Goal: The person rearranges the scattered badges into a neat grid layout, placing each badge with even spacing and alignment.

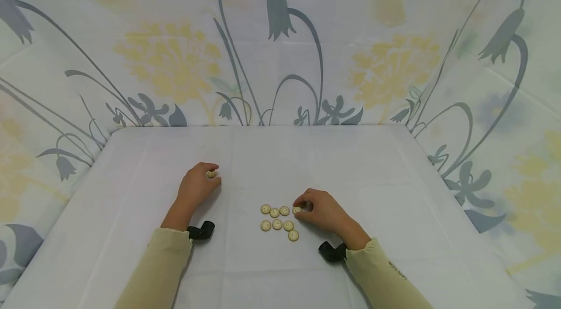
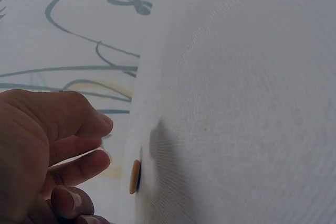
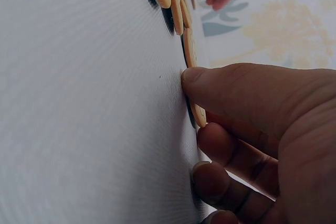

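My left hand (image 1: 198,187) is over the far left part of the table, fingers loosely bent. A lone round cream button (image 1: 211,173) shows between its thumb and fingers in the head view. The left wrist view shows that button (image 2: 135,177) lying on the cloth, apart from the fingertips. My right hand (image 1: 322,209) is down at the table and pinches another cream button (image 3: 198,113) between thumb and forefinger. This button (image 1: 297,210) is at the right end of the upper of two uneven rows of several similar buttons (image 1: 277,224).
A white cloth (image 1: 271,158) covers the table. Behind and beside the table hangs flower-patterned fabric (image 1: 263,56). A black wrist device (image 1: 201,230) sits on the left wrist, and another black device (image 1: 332,252) on the right.
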`<state>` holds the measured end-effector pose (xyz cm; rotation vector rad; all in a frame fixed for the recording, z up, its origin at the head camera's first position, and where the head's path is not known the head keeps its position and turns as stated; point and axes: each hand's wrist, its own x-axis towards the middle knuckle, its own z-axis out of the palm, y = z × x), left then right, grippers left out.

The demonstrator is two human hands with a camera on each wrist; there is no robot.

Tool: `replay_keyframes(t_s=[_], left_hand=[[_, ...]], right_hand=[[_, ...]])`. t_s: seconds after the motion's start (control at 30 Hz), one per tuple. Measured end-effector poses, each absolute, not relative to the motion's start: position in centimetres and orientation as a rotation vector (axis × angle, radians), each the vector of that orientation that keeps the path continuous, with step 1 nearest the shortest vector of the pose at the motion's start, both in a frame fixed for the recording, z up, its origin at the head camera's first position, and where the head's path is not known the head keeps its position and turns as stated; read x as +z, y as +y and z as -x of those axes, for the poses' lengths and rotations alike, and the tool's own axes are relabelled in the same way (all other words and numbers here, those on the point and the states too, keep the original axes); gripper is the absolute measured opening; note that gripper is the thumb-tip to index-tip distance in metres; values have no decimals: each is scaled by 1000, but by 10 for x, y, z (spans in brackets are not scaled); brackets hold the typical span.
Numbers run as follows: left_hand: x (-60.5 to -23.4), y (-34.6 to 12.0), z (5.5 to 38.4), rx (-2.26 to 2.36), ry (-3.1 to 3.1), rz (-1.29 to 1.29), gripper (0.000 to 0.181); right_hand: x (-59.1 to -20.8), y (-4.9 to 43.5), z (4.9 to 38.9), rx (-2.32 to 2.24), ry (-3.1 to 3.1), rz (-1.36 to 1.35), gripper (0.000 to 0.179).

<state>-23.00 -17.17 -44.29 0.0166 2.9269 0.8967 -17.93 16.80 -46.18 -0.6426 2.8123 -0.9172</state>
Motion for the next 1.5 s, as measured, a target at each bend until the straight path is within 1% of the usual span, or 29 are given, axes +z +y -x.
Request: replay_keyframes(t_s=[0.17,0.37,0.73,0.93,1.2,1.5], left_hand=[[-439,-165,225,929,2918,-53,44],[-436,-154,218,951,2912,-192,40],[-429,-123,204,981,2809,-354,35],[-429,-108,196,918,2795,-441,30],[-432,-91,188,847,2786,-492,26],[-438,-80,184,795,2748,-514,26]], right_hand=[[-462,168,179,-917,2813,642,18],[-464,168,180,-909,2815,647,18],[-464,169,181,-911,2818,670,17],[-465,169,182,-904,2820,673,17],[-466,169,183,-901,2818,670,17],[-464,170,182,-912,2817,693,17]])
